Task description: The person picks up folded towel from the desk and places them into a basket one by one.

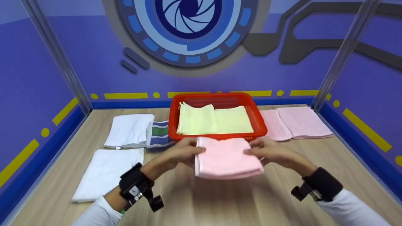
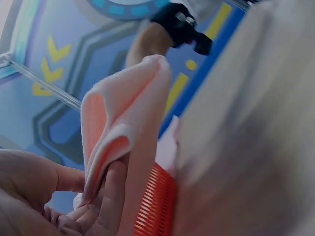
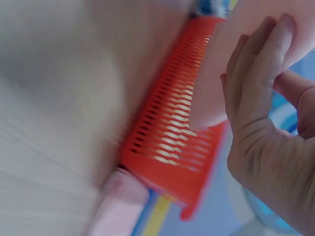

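Between my two hands a folded pink towel (image 1: 230,158) is held in the air, just in front of the red basket (image 1: 216,137). My left hand (image 1: 185,150) pinches its left side, thumb on top and fingers beneath; the left wrist view shows the towel's folded layers (image 2: 118,113) between thumb and fingers. At the right side my right hand (image 1: 270,152) grips it the same way, with the fingers (image 3: 256,73) spread under the cloth. Inside the basket lie folded pale yellow towels (image 1: 216,121).
Left of the basket are a folded white towel (image 1: 128,130), a striped towel (image 1: 159,133) partly behind the basket's edge, and a nearer white towel (image 1: 105,174). Folded pink towels (image 1: 304,122) lie to the right. Purple walls (image 1: 91,56) enclose the wooden table (image 1: 226,207).
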The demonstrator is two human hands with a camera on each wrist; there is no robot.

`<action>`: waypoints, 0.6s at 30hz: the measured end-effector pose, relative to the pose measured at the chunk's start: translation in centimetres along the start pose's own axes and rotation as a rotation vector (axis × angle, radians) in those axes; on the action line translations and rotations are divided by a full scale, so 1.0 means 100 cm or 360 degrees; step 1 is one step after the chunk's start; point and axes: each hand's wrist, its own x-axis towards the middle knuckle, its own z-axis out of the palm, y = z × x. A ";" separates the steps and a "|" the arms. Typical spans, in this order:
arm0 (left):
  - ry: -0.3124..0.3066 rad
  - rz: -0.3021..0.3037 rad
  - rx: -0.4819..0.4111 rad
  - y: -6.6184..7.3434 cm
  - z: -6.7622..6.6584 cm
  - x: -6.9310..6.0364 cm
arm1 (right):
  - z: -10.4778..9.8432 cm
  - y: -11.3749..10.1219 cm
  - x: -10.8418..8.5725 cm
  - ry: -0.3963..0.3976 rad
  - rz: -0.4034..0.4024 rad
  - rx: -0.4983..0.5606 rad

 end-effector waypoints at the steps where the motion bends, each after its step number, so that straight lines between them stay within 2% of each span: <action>1: -0.0014 0.0020 -0.0020 0.009 -0.003 -0.002 | -0.006 -0.007 -0.002 -0.0003 -0.0011 0.0011; 5: -0.0011 0.0105 -0.0129 0.041 -0.012 0.000 | -0.026 -0.032 -0.006 0.0025 -0.0074 0.0095; 9: 0.0056 0.0213 -0.0188 0.070 -0.021 0.011 | -0.046 -0.055 0.000 0.0160 -0.0149 0.0139; 13: 0.0182 0.0287 -0.0115 0.097 -0.033 0.032 | -0.065 -0.083 0.019 0.0379 -0.0161 0.0152; 15: 0.0241 0.0280 -0.0100 0.106 -0.039 0.045 | -0.071 -0.098 0.033 0.0493 -0.0130 0.0139; 18: 0.0311 0.0225 -0.0075 0.112 -0.048 0.064 | -0.074 -0.113 0.053 0.0619 -0.0076 0.0068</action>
